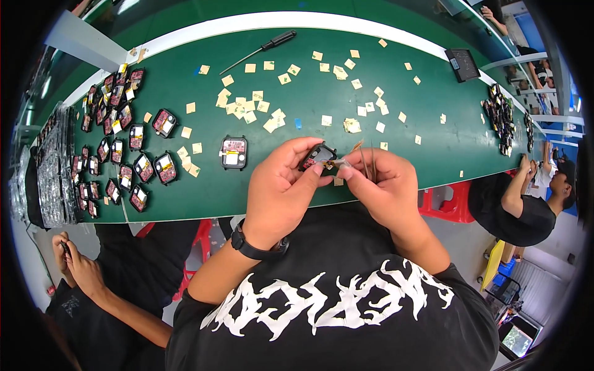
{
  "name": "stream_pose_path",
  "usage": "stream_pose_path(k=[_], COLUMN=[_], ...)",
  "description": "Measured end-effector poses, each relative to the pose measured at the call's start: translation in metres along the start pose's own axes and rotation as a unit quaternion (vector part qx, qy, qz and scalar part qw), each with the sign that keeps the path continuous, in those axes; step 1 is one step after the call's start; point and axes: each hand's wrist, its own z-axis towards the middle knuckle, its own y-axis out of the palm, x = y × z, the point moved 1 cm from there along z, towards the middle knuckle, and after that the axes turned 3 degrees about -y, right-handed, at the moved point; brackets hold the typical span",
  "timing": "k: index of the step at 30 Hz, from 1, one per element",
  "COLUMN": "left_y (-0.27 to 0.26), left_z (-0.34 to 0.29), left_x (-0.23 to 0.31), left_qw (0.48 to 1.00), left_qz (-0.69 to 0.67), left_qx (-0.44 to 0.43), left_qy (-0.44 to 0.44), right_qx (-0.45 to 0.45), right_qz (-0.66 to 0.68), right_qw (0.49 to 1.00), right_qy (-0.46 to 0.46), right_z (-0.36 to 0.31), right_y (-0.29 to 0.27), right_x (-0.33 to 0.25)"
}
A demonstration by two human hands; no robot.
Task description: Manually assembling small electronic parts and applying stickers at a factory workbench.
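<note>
in the head view, your left hand [281, 179] holds a small watch case [316, 157] at the centre of the frame, while your right hand [382, 179] pinches something tiny, unclear, by its right edge, tweezers [374, 164] tucked between the fingers. the case looks light and stiff but probably fragile inside, best gripped by its outer sides.

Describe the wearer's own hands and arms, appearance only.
Left hand and right hand: both bare, no gloves. Black wristband on the left wrist; nothing visible on the right. Forearms bare below short black sleeves, part of a black T-shirt with jagged white lettering across it. No cables visible on either arm.
</note>
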Motion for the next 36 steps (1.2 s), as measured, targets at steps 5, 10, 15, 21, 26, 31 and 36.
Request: stream_pose_path(k=[5, 10, 15, 21, 26, 31, 36], left_y=[0.001, 0.001, 0.002, 0.000, -0.002, -0.006, -0.014], left_z=[-0.001, -0.001, -0.001, 0.000, -0.001, -0.001, -0.002], left_x=[0.000, -0.001, 0.000, -0.003, -0.002, -0.001, 0.000], left_qw=[1.000, 1.000, 1.000, 0.999, 0.999, 0.999, 0.995], left_qz=[0.001, -0.014, 0.005, 0.027, 0.034, 0.014, 0.052], left_qx=[0.001, -0.001, 0.005, 0.000, -0.013, -0.035, -0.090], left_qy=[0.018, 0.007, 0.017, 0.032, 0.036, 0.033, 0.011], right_qx=[0.003, -0.020, -0.034, -0.043, -0.029, -0.015, -0.034], right_qz=[-0.059, -0.143, -0.143, -0.115, -0.075, 0.045, 0.062], right_qw=[0.996, 0.984, 0.982, 0.986, 0.997, 0.997, 0.992], right_qy=[-0.064, -0.104, -0.120, -0.113, -0.015, 0.067, 0.103], right_z=[0.003, 0.007, 0.008, 0.012, 0.015, 0.024, 0.033], right_y=[0.001, -0.003, 0.000, 0.005, 0.008, 0.008, -0.001], right_x=[0.003, -0.006, -0.008, -0.008, -0.002, -0.002, -0.001])
